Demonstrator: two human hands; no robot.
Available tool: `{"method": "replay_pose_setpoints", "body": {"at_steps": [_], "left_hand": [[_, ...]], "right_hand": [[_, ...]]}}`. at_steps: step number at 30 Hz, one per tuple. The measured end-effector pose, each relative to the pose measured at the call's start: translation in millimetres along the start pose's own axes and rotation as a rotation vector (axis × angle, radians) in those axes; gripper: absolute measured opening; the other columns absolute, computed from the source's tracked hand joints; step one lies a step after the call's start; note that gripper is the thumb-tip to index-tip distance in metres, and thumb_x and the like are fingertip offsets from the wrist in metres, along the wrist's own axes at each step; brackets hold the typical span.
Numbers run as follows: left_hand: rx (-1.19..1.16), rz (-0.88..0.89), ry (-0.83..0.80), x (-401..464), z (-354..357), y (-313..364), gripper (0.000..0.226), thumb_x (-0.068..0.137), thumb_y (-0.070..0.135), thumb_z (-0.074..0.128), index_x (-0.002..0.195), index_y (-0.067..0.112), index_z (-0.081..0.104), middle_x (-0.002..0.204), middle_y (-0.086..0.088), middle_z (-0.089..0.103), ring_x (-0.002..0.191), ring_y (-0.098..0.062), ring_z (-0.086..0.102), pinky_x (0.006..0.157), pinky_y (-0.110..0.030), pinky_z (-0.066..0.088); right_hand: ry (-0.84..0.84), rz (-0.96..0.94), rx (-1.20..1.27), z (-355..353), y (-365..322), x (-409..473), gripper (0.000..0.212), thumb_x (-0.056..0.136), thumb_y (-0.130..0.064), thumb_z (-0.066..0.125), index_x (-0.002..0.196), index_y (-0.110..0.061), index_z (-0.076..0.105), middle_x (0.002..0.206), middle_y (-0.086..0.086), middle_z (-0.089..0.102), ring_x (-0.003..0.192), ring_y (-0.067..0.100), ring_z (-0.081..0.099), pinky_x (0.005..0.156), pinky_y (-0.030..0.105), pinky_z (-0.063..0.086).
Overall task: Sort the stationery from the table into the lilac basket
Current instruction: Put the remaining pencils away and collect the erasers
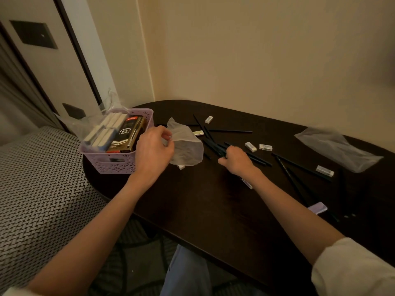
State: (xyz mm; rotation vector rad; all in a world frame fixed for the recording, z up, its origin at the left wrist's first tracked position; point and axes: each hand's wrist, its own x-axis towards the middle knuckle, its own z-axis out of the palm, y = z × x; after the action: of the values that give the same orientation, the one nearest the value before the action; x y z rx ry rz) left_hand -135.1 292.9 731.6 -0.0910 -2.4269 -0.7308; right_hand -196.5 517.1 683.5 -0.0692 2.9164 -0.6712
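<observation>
The lilac basket [111,165] stands at the table's left end, holding white boxes and a black 0.5 mm lead box. Just right of it, my left hand [152,151] pinches the edge of a clear plastic bag [186,148] lying on the dark table [203,201]. My right hand [237,160] is closed around a bundle of dark pencils [213,144] at the table's middle. More dark pencils [297,174] lie scattered to the right. White erasers [251,146] lie among them, one at the far side [209,119] and one at the right [324,170].
A second clear bag [337,146] lies at the table's far right by the wall. A lilac eraser [317,207] sits near the front right edge. A woven-pattern seat [42,189] borders the table on the left. Walls close in behind.
</observation>
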Motion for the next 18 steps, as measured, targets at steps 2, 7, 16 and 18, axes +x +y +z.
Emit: {"method": "replay_pose_setpoints", "body": {"at_steps": [2,7,16,18], "left_hand": [[-0.005,-0.002,0.003,2.3,-0.7,0.9,0.021,0.088,0.013,0.064,0.109,0.011,0.067,0.103,-0.002,0.068,0.086,-0.010,0.062,0.078,-0.025,0.052],[-0.005,0.007,0.017,5.4,-1.3,2.7,0.020,0.087,0.013,0.064,0.107,0.011,0.068,0.101,-0.003,0.068,0.086,-0.011,0.062,0.077,-0.024,0.051],[-0.012,-0.004,0.046,13.4,-10.2,-1.5,0.017,0.087,0.011,0.064,0.104,0.010,0.068,0.099,-0.003,0.068,0.089,-0.012,0.062,0.078,-0.027,0.052],[-0.005,-0.003,0.056,16.7,-12.8,-5.4,0.016,0.087,0.011,0.064,0.102,0.010,0.068,0.097,-0.004,0.069,0.089,-0.012,0.062,0.078,-0.027,0.052]], "right_hand": [[0.020,-0.008,0.085,-8.7,-0.3,4.0,0.020,0.094,-0.021,0.055,0.100,-0.009,0.040,0.082,0.006,0.052,0.074,0.022,0.057,0.055,0.030,0.038],[0.025,-0.063,0.089,-12.2,1.3,16.1,0.017,0.101,-0.020,0.038,0.113,-0.008,0.034,0.080,0.009,0.055,0.074,0.029,0.057,0.060,0.039,0.039],[0.016,-0.037,-0.125,5.1,-9.2,35.7,0.032,0.095,-0.022,0.057,0.121,-0.010,0.045,0.107,0.008,0.057,0.096,0.025,0.059,0.068,0.033,0.043],[0.015,-0.019,-0.155,7.2,-9.7,38.1,0.026,0.094,-0.022,0.058,0.116,-0.010,0.049,0.105,0.008,0.057,0.091,0.022,0.057,0.068,0.032,0.042]]}}
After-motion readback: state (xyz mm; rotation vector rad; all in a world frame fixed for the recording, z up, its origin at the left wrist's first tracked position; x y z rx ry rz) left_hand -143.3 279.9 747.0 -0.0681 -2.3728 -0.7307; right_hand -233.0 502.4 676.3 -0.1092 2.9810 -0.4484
